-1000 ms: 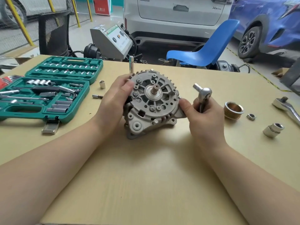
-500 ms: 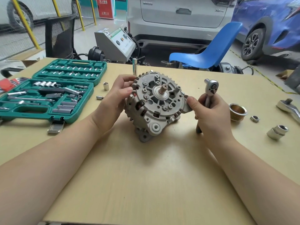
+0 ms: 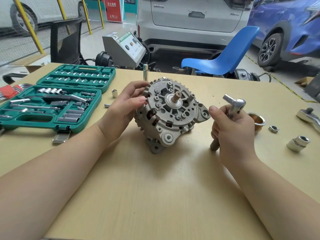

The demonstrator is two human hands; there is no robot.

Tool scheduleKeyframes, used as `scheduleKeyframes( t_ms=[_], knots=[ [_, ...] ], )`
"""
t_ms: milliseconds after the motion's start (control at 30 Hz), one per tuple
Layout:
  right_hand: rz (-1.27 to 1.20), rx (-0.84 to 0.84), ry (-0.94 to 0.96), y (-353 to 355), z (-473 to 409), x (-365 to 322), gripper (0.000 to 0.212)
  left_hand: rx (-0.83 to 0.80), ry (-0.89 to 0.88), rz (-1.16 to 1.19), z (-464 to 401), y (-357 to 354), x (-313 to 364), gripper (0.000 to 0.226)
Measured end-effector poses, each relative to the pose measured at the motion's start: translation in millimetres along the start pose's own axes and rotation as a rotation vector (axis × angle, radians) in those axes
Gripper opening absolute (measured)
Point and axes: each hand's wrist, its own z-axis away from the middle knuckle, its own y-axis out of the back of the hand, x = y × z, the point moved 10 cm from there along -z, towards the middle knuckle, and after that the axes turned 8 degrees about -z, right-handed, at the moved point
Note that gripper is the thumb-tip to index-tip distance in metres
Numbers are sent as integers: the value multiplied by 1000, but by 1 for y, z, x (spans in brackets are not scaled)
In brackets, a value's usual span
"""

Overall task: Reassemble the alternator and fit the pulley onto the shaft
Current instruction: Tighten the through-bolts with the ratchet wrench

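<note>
The alternator [image 3: 170,113] is being steadied on the table [image 3: 155,196] by the left hand [image 3: 121,110], whose fingers are being curled against the finned left edge of the housing, thumb toward the top rim. The housing is being kept tilted, its front face turned up and toward the camera, with the bare shaft [image 3: 176,97] sticking out of the centre hub. A small ratchet [image 3: 233,105] is being gripped by the right hand [image 3: 232,130], fingers wrapped round the handle; the head is being held up above the fist and the lower end of the handle is showing beneath the hand, close to the table. This hand is being kept just beside the alternator's right mounting ear, apart from it. The brass-coloured pulley [image 3: 258,121] is lying on the table right behind the right hand, partly hidden by it, off the shaft. A nut [image 3: 273,129] is lying just beyond the pulley, a large socket [image 3: 298,143] is lying nearer the camera, and a second, larger ratchet [image 3: 310,116] is being cut off by the right edge. Behind the alternator a long chrome socket [image 3: 145,72] is standing upright. To the left, an open green socket case [image 3: 57,99] is lying flat, with two loose small sockets [image 3: 114,93] between it and the left hand.
</note>
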Motion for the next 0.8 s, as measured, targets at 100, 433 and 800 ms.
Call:
scheduleKeyframes(
  t_ms=[100,433,800],
  knots=[
    [2,-20,-1,-3,1,0,32,-12,-13,-1,0,1,3,60],
    [23,-100,16,-15,9,-5,23,-73,-78,-129,0,4,5,63],
    [115,-287,75,-35,17,-11,21,-136,-145,-247,5,-3,0,63]
  ],
)
